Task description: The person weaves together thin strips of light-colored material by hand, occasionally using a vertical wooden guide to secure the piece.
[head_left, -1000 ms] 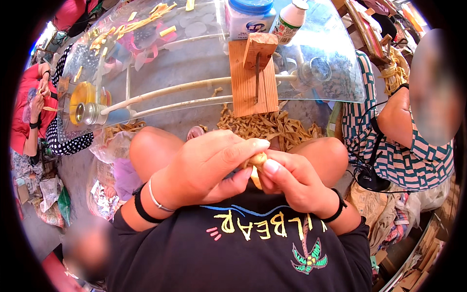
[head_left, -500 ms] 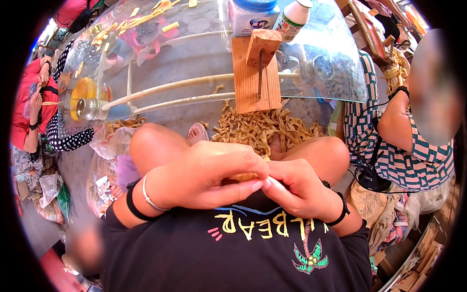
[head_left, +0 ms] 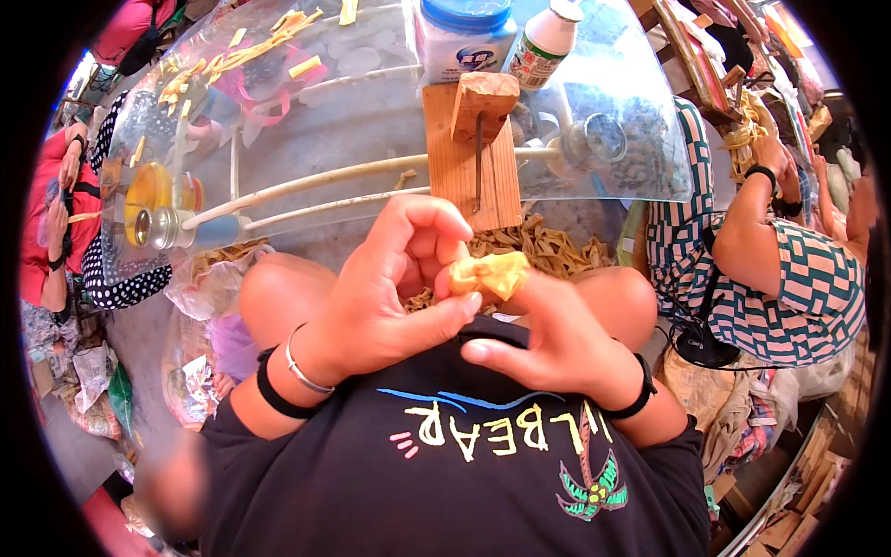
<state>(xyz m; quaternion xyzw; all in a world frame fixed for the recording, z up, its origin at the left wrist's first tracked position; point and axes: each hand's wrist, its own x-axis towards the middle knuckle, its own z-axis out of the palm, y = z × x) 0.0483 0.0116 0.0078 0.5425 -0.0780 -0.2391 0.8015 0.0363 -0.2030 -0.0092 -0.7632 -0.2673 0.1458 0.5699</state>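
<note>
My left hand (head_left: 394, 302) holds a folded, knotted yellow strip (head_left: 495, 273) near its thumb tip, its other fingers curled upward. Just right of it, my right hand (head_left: 557, 339) has its thumb apart from the strip; its forefinger, blurred, reaches up behind the piece and may touch it. Behind both hands, on the floor between my knees, lies a pile of similar yellow strips (head_left: 548, 243), partly hidden by them.
A glass table (head_left: 334, 116) ahead carries a wooden block fixture (head_left: 445, 172), a blue-lidded tub (head_left: 464, 37), a white bottle (head_left: 543, 42) and scattered strips. One co-worker in pink (head_left: 46, 251) sits left, another in patterned clothes (head_left: 789, 288) right. Bags lie around.
My hands, earlier closed together over the piece, have moved apart; my left fingers have risen and curled, my right thumb has let go, and the yellow piece now shows.
</note>
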